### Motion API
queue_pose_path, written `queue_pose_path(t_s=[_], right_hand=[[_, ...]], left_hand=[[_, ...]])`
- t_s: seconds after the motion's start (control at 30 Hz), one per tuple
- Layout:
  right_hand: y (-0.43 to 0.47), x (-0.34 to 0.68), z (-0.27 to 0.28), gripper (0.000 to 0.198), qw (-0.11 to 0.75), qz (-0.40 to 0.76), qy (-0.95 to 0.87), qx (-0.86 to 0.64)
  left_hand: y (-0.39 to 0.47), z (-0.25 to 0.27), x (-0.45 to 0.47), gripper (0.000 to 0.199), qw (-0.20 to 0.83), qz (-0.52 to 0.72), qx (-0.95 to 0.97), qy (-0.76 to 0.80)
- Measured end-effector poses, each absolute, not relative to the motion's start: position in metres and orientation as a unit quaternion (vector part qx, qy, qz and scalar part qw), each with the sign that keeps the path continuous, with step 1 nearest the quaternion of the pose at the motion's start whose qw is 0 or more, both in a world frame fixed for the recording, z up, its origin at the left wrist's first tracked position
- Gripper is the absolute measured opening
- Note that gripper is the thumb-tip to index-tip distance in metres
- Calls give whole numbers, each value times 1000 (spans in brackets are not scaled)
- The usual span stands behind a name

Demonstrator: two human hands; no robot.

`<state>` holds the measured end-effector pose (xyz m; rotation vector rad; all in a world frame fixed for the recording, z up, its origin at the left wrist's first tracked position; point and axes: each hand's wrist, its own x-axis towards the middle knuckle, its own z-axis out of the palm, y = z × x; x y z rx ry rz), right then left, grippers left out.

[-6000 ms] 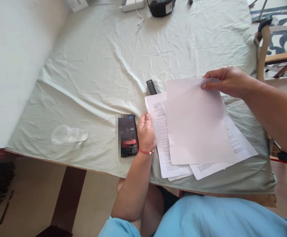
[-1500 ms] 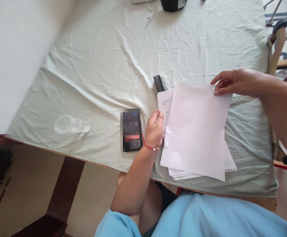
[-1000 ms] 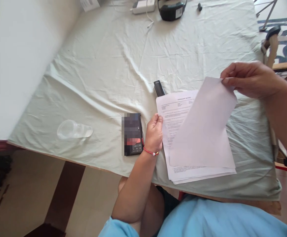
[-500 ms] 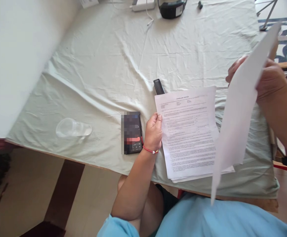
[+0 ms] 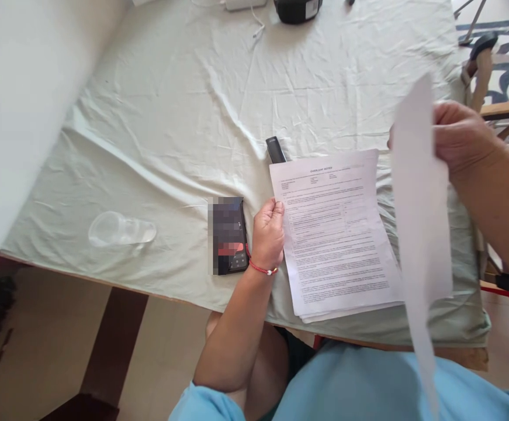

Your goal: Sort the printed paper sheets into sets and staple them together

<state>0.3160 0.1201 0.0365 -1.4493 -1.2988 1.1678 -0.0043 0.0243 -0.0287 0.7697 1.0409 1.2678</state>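
Note:
My left hand (image 5: 269, 235), with a red bracelet at the wrist, grips the left edge of a stack of printed sheets (image 5: 337, 234), thumb on top. The top page carries dense small print under a heading. My right hand (image 5: 462, 137) is closed on a white sheet of paper (image 5: 421, 193), raised to the right of the stack and seen almost edge-on. Its lower end curls down over the blue shirt. Some of the right fingers are hidden behind the sheet. A black phone (image 5: 232, 237) lies just left of my left hand.
A slim black object (image 5: 276, 149) pokes out past the stack's top edge. A clear plastic cup (image 5: 120, 229) lies on its side on the pale tablecloth (image 5: 170, 117). At the far edge are a black device (image 5: 298, 10) and a white box with a cable (image 5: 245, 3).
The sheet in my right hand has swung from a slant to nearly upright and its lower end has shifted right. My left hand stays on the stack. The view has moved slightly.

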Motion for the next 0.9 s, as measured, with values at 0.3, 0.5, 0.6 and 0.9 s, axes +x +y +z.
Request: queue_pose_path(t_s=[0.3,0.5,0.6,0.9], right_hand=[[116,299,45,18,315,573,-581,-484],[110,292,59,8,383,541,-474,-580],[115,291,53,11,387,540,-454,-593],[118,293,52,17,347,521,-478,-617]], left_hand=[[27,-21,-5,18,649,554,236,465],[28,-18,-6,16,671,537,231,456],[27,-20,-5,16,659,541,240,463],[27,-23,-10,17,672,529,253,452]])
